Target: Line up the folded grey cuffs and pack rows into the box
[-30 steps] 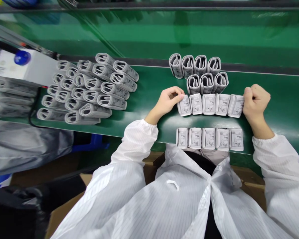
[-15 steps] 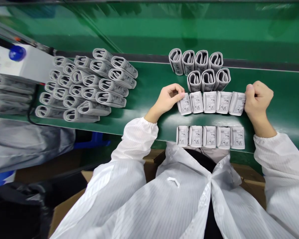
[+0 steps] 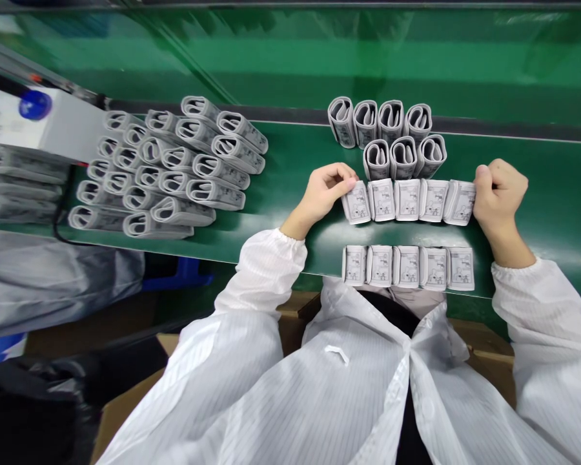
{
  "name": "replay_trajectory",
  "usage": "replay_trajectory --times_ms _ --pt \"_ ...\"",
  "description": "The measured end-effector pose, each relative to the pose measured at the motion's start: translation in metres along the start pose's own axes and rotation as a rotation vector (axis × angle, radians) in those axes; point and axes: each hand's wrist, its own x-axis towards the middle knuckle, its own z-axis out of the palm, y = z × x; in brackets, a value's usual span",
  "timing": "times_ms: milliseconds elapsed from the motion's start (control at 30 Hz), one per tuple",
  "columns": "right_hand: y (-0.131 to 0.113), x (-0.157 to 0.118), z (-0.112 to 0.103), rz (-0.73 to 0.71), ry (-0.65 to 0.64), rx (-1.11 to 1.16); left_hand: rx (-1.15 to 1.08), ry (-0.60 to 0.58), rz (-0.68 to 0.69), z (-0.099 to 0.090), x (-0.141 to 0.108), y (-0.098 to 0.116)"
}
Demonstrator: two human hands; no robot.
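A row of several folded grey cuffs point(image 3: 407, 199) with printed line drawings lies side by side on the green bench. My left hand point(image 3: 326, 188) pinches the leftmost cuff point(image 3: 357, 204) of that row between thumb and fingers. At the opposite end, my right hand point(image 3: 501, 194) is curled closed, thumb up, against the rightmost cuff point(image 3: 459, 203); its fingertips are hidden. Nearer my body, along the bench edge, lies a second row of similar cuffs point(image 3: 407, 266). Just behind the held row, three rolled cuffs point(image 3: 403, 159) stand on edge.
Several more rolled cuffs point(image 3: 391, 123) stand at the back of the green bench point(image 3: 290, 161). On the left lies a large group of rolled cuffs point(image 3: 148, 177). Beyond it are a white box point(image 3: 72, 126) with a blue knob point(image 3: 34, 104) and a black cable point(image 3: 58, 216).
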Motion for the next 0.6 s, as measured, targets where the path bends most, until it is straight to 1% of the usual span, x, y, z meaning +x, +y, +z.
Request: replay_trajectory --times_ms 100,233,300,433,500,600 --pt "-0.0013 0.0003 0.0006 0.0 -0.011 -0.013 -0.076 0.05 0.007 0.0018 0.0007 0.0033" --pt "-0.0014 0.0007 0.0018 0.005 -0.009 -0.064 -0.104 0.103 -0.033 0.0042 0.0028 0.0095" --pt "-0.0009 0.0008 0.002 0.013 -0.007 -0.085 -0.074 0.076 -0.041 0.0045 0.0029 0.0103" --pt "0.0012 0.0007 0.002 0.018 -0.01 -0.09 0.038 -0.008 -0.017 0.0058 0.0004 0.0084" --pt "0.0028 0.0006 0.002 0.032 -0.008 -0.083 0.056 -0.015 -0.015 0.0067 -0.0007 0.0082" --pt "0.006 0.0003 0.0023 0.05 -0.007 -0.066 0.019 -0.005 -0.02 0.0069 -0.0008 0.0096"
